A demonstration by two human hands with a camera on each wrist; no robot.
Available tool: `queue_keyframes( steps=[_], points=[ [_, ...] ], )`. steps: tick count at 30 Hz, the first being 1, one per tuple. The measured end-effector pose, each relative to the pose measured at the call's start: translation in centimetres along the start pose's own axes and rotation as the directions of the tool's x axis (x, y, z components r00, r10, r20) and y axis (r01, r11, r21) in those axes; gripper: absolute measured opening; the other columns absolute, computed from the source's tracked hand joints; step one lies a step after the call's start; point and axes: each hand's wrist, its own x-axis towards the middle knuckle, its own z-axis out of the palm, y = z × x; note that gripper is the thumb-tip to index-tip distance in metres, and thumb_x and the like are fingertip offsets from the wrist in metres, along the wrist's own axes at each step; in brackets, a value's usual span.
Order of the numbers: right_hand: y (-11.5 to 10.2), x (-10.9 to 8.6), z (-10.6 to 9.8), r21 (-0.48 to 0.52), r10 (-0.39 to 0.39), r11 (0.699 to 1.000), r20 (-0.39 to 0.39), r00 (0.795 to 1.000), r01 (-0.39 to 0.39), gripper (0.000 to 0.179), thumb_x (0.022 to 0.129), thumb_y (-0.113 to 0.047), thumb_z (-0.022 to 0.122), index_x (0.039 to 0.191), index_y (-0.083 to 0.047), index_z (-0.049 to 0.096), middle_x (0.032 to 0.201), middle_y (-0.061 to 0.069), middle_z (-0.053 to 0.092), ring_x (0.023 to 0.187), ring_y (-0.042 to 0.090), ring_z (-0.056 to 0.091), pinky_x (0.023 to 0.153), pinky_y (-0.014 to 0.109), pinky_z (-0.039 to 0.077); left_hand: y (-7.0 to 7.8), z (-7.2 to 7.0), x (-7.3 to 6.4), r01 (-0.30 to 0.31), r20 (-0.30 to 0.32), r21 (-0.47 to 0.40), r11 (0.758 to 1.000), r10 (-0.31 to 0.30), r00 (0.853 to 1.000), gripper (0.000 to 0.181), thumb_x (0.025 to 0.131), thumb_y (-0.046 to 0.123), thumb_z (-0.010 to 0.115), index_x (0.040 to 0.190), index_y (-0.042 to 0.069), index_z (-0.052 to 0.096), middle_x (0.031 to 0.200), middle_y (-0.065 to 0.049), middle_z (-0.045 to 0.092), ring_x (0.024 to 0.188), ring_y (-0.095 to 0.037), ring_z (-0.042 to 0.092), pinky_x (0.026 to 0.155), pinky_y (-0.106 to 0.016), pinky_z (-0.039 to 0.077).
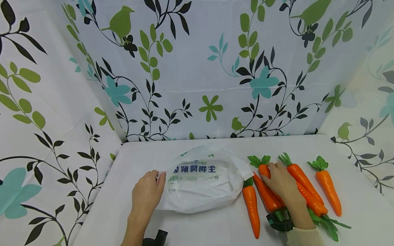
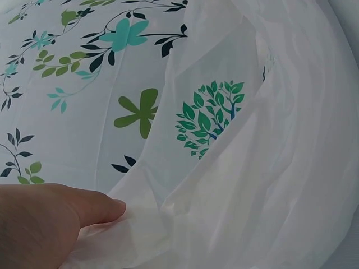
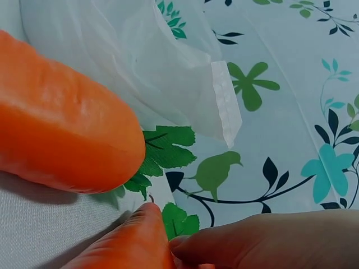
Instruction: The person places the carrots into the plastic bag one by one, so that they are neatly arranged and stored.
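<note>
A white plastic bag (image 1: 203, 191) with green and dark printing lies on the table, its mouth loosely spread. My left hand (image 1: 149, 189) pinches the bag's left edge; in the left wrist view the thumb (image 2: 104, 208) presses on the thin film. To the right of the bag, my right hand (image 1: 281, 181) grips an orange toy carrot (image 1: 263, 171) near its leafy green top. The rest of that carrot is partly hidden beneath the hand. Another carrot (image 3: 67, 117) looms close in the right wrist view, with the bag behind it.
Several more carrots lie around the right hand, including one (image 1: 251, 212) by the bag and one (image 1: 329, 193) at the far right. A black strap device (image 1: 279, 220) is on the right wrist. Leaf-printed cloth (image 1: 197, 75) hangs behind the white table (image 1: 114, 218).
</note>
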Motion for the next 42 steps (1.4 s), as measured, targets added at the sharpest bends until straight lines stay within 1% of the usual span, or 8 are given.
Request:
queue_keyframes(
  steps=[5, 14, 20, 23, 28, 33, 36, 42],
  points=[
    [0.05, 0.1, 0.09, -0.005, 0.01, 1.0, 0.023, 1.0, -0.01, 0.061, 0.092, -0.028, 0.068, 0.136, 0.009, 0.05, 0.128, 0.034, 0.054, 0.106, 0.044, 0.055, 0.094, 0.063, 0.05, -0.02, 0.01, -0.03, 0.003, 0.006, 0.002, 1.0, -0.003, 1.0, 0.025, 0.098, 0.022, 0.062, 0.09, 0.0, 0.07, 0.067, -0.005, 0.057, 0.056, -0.016, 0.049, 0.048, -0.029, 0.038],
    [0.11, 0.17, -0.01, -0.006, 0.024, 1.0, 0.079, 0.997, -0.024, 0.065, 0.093, -0.03, 0.068, 0.137, 0.012, 0.047, 0.129, 0.036, 0.055, 0.106, 0.046, 0.058, 0.094, 0.063, 0.049, -0.03, 0.05, 0.04, 0.01, 0.015, 0.002, 1.0, -0.01, 1.0, 0.026, 0.098, 0.022, 0.061, 0.084, 0.001, 0.067, 0.064, -0.004, 0.053, 0.054, -0.015, 0.045, 0.047, -0.028, 0.035],
    [0.12, 0.21, 0.06, 0.006, 0.031, 0.999, 0.077, 0.997, -0.032, 0.064, 0.093, -0.032, 0.065, 0.137, 0.012, 0.047, 0.127, 0.036, 0.057, 0.103, 0.044, 0.059, 0.093, 0.063, 0.05, -0.06, 0.22, 0.14, 0.012, -0.003, -0.012, 1.0, -0.012, 1.0, 0.027, 0.099, 0.02, 0.06, 0.083, 0.0, 0.066, 0.063, -0.005, 0.054, 0.053, -0.016, 0.045, 0.047, -0.027, 0.035],
    [0.22, 0.27, 0.2, 0.009, 0.034, 0.999, 0.07, 0.997, -0.035, 0.064, 0.093, -0.033, 0.064, 0.136, 0.012, 0.048, 0.124, 0.035, 0.058, 0.096, 0.041, 0.06, 0.091, 0.06, 0.053, -0.11, 0.32, 0.16, 0.018, -0.01, -0.025, 1.0, -0.018, 1.0, 0.027, 0.1, 0.02, 0.058, 0.083, 0.0, 0.066, 0.063, -0.005, 0.054, 0.053, -0.016, 0.046, 0.047, -0.027, 0.035],
    [0.24, 0.28, 0.29, 0.019, 0.043, 0.999, 0.061, 0.997, -0.044, 0.063, 0.092, -0.032, 0.062, 0.135, 0.012, 0.048, 0.123, 0.035, 0.059, 0.091, 0.037, 0.058, 0.089, 0.06, 0.053, -0.31, 0.51, 0.16, 0.029, -0.012, -0.033, 0.999, -0.03, 0.999, 0.028, 0.101, 0.02, 0.057, 0.081, 0.001, 0.064, 0.062, -0.005, 0.054, 0.052, -0.015, 0.045, 0.046, -0.027, 0.034],
    [-0.01, 0.17, 0.03, 0.04, 0.053, 0.998, 0.041, 0.998, -0.054, 0.064, 0.092, -0.032, 0.06, 0.138, 0.011, 0.047, 0.127, 0.036, 0.056, 0.094, 0.04, 0.057, 0.089, 0.062, 0.052, -0.52, 0.71, 0.21, 0.021, -0.035, -0.034, 0.999, -0.022, 0.999, 0.029, 0.1, 0.019, 0.057, 0.078, 0.002, 0.062, 0.059, -0.004, 0.053, 0.05, -0.015, 0.044, 0.045, -0.027, 0.033],
    [-0.24, 0.13, -0.1, 0.053, 0.056, 0.997, 0.02, 0.998, -0.057, 0.064, 0.093, -0.033, 0.059, 0.139, 0.01, 0.046, 0.131, 0.036, 0.054, 0.099, 0.043, 0.057, 0.09, 0.065, 0.05, -0.59, 0.77, 0.26, 0.016, -0.047, -0.035, 0.999, -0.018, 0.999, 0.03, 0.1, 0.019, 0.057, 0.076, 0.002, 0.061, 0.058, -0.004, 0.052, 0.05, -0.015, 0.043, 0.045, -0.027, 0.032],
    [-0.67, 0.26, -0.29, 0.062, 0.07, 0.996, -0.007, 0.998, -0.07, 0.071, 0.094, -0.042, 0.061, 0.141, 0.008, 0.044, 0.138, 0.036, 0.05, 0.111, 0.049, 0.054, 0.094, 0.068, 0.047, -0.64, 0.81, 0.29, 0.023, -0.042, -0.038, 0.999, -0.024, 0.999, 0.029, 0.101, 0.02, 0.057, 0.078, 0.002, 0.062, 0.059, -0.005, 0.054, 0.051, -0.015, 0.044, 0.046, -0.027, 0.033]
  ],
)
